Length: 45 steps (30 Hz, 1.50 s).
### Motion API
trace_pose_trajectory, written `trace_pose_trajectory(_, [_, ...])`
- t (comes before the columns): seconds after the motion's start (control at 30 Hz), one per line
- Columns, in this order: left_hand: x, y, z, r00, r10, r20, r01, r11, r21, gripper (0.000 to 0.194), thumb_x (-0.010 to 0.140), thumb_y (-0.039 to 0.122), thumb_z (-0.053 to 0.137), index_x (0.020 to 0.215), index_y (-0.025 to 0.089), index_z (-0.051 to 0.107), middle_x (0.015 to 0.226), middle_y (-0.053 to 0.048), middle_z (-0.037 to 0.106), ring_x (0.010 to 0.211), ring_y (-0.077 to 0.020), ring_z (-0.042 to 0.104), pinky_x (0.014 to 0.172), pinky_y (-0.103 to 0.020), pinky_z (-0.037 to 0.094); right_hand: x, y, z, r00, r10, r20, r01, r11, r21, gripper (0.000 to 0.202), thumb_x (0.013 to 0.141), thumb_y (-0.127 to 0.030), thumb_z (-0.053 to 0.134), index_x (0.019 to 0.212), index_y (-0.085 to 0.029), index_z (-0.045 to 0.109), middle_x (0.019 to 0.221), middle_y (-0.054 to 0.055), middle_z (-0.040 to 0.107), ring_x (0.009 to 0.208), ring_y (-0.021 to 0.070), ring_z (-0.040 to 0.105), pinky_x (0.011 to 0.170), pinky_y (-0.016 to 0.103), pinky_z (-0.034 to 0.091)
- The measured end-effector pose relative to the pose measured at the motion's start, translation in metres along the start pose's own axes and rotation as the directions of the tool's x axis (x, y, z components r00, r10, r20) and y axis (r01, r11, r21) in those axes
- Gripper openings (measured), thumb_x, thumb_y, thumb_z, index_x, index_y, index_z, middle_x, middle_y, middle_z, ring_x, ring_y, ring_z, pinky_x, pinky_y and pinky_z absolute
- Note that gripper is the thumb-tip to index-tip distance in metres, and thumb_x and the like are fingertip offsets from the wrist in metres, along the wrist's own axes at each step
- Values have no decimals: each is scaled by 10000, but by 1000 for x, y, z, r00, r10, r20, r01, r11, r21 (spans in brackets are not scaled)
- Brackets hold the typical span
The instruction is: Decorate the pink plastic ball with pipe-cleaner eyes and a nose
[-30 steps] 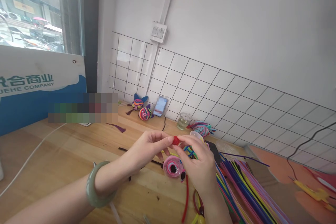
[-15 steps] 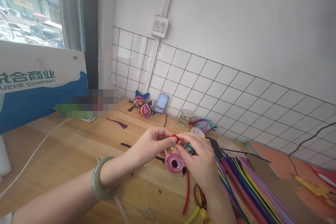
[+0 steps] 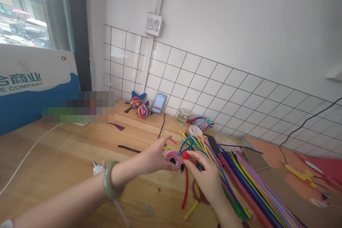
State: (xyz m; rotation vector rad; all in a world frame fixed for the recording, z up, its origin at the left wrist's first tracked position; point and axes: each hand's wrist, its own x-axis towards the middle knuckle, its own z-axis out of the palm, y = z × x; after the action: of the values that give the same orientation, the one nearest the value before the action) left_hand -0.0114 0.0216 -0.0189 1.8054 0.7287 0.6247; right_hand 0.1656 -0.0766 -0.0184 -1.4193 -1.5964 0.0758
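Red piece [image 3: 185,155], small, apparently coiled

Pale wall [image 3: 240,25], 11 to 3 o'clock; black wire grid [image 3: 202,57] along its lower part. Switch box [image 3: 153,24] near 12. Daylit window [image 3: 21,25] at 10. Wooden tabletop [image 3: 66,156], 6 to 9.

Presents as a craft workshop, judging by bundled multicoloured fuzzy stems [image 3: 248,178], a yellow plastic glue gun [image 3: 300,174] and striped, eared figures [image 3: 144,110] about a light wooden desk [image 3: 133,199].
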Motion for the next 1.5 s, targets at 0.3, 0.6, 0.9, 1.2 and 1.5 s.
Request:
trace_pose_trajectory(0.3, [-12, -7, 24, 991, 88, 104, -104, 982, 156, 803, 534, 121, 683, 1288, 263, 448, 1263, -90, 483, 1116, -289, 501, 918, -367, 429, -36, 41, 16, 980, 198, 20, -199, 974, 111, 158, 754, -309, 660, 856, -196, 700, 854, 67, 711, 793, 207, 659, 751, 314, 532])
trace_pose_trajectory(0.6, [-13, -14, 42, 993, 48, 108, -64, 987, 149, 746, 552, -20, 473, 1256, 220, 417, 1288, -96, 443, 1164, -233, 461, 934, -314, 415, -42, 39, 28, 944, 325, 52, -327, 907, 265, 191, 746, -311, 658, 866, -166, 692, 829, 93, 721, 753, 217, 682, 689, 316, 562])
trace_pose_trajectory(0.9, [-8, -31, 43, 999, 30, -15, -27, 984, 177, 612, 618, 89, 584, 1208, 188, 454, 1077, -76, 466, 844, -170, 529, 771, -292, 475, -42, 18, 26, 929, 368, -38, -332, 874, 355, 217, 725, -342, 678, 854, -168, 686, 743, 65, 705, 632, 179, 669, 613, 278, 572])
trace_pose_trajectory(1.2, [-7, -5, 31, 993, 91, -73, -90, 996, 20, 619, 580, 375, 781, 1115, 189, 533, 1061, -89, 550, 912, -233, 570, 794, -364, 480, -43, 8, 14, 977, 150, -152, -112, 966, 232, 163, 766, -275, 657, 898, -186, 691, 765, 61, 719, 622, 175, 682, 582, 269, 580])
trace_pose_trajectory(1.5, [-6, 15, 23, 990, 52, 128, 10, 898, -440, 663, 587, 150, 761, 1150, 183, 412, 1241, -123, 520, 1029, -212, 571, 835, -341, 468, -37, -8, 11, 931, -222, -289, 204, 975, -93, 188, 776, -145, 647, 955, -202, 659, 749, 37, 717, 617, 147, 677, 616, 241, 586])
